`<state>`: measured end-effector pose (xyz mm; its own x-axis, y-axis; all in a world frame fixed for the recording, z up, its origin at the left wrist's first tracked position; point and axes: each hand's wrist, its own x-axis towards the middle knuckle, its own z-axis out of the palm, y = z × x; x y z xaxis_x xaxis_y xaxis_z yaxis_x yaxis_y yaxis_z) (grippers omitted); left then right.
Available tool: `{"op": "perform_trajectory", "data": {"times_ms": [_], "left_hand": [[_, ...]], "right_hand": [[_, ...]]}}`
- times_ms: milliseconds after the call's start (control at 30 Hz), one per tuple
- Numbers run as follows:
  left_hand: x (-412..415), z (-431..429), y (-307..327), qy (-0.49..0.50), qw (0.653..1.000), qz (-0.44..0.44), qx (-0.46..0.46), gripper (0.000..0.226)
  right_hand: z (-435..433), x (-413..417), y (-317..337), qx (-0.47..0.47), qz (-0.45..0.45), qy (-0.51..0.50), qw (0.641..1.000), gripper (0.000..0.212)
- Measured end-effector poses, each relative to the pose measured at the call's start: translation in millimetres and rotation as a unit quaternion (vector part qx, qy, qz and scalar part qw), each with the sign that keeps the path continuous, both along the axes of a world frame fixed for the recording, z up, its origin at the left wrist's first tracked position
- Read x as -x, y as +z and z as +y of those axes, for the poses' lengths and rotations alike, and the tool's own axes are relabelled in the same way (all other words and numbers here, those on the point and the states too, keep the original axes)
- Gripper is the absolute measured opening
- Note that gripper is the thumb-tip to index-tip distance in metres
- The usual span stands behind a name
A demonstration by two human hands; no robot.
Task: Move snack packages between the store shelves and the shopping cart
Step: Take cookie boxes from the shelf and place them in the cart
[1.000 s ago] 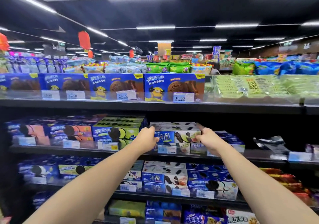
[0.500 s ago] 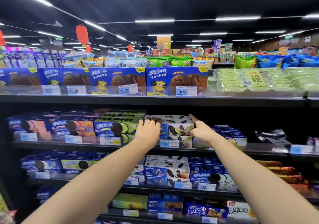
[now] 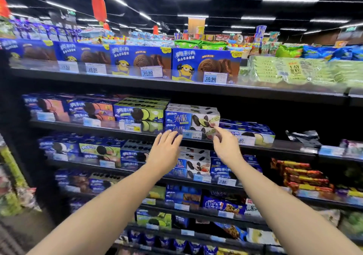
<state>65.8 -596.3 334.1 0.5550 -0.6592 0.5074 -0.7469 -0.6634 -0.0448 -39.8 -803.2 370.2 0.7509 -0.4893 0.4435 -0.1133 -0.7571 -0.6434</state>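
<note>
A stack of blue-and-white thin cookie boxes (image 3: 193,118) stands on the second shelf (image 3: 275,146), straight ahead. My left hand (image 3: 165,149) hovers just below and in front of the stack's left side, fingers spread, holding nothing. My right hand (image 3: 225,145) hangs off the stack's lower right corner, fingers loosely curled and apart, also holding nothing. Neither hand touches the boxes. No shopping cart is in view.
Green-cream cookie boxes (image 3: 140,114) sit left of the stack, lower blue boxes (image 3: 249,131) to its right. Large blue boxes (image 3: 204,65) line the top shelf beside green packs (image 3: 294,71). More cookie boxes fill the shelves below; red-yellow packs (image 3: 302,174) lie lower right.
Both hands held the sides of the top cookie box; they have let go and drawn back and down from the stack. The view has tilted slightly.
</note>
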Motion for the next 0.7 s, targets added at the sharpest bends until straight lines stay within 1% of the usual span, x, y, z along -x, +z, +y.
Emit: {"op": "perform_trajectory", "data": {"times_ms": [67, 133, 200, 300, 367, 467, 533, 633, 700], "left_hand": [[14.7, 19.8, -13.3, 0.017, 0.999, 0.020, -0.028, 0.047], [25.0, 45.8, -25.0, 0.026, 0.998, 0.018, -0.062, 0.043], [29.7, 76.4, -28.6, 0.033, 0.996, 0.035, -0.076, 0.041], [28.0, 129.1, -25.9, 0.059, 0.992, 0.044, -0.101, 0.040], [22.5, 168.0, -24.7, 0.080, 0.988, 0.056, -0.116, 0.039], [12.2, 232.3, -31.4, 0.115, 0.984, 0.072, -0.112, 0.039], [5.2, 279.4, -42.2, 0.144, 0.978, 0.083, -0.128, 0.036], [-10.2, 352.4, -64.4, 0.173, 0.968, 0.111, -0.145, 0.034], [-22.5, 401.4, -80.8, 0.186, 0.961, 0.138, -0.149, 0.034]], "right_hand": [[17.6, 7.0, -11.5, 0.005, 0.018, 0.016, 1.000, 0.039], [39.3, 9.2, -24.7, -0.003, 0.054, 0.038, 0.998, 0.035], [66.0, 5.2, -34.9, -0.017, 0.093, 0.071, 0.993, 0.035], [115.4, -10.8, -41.9, 0.017, 0.136, 0.126, 0.983, 0.037], [153.9, -23.9, -44.1, 0.032, 0.166, 0.166, 0.971, 0.038], [216.7, -46.4, -52.6, 0.034, 0.203, 0.217, 0.954, 0.040], [262.4, -61.3, -63.9, 0.048, 0.230, 0.250, 0.939, 0.043], [335.1, -81.5, -85.7, 0.025, 0.268, 0.289, 0.919, 0.048], [383.0, -91.4, -102.4, 0.030, 0.286, 0.303, 0.909, 0.048]]}}
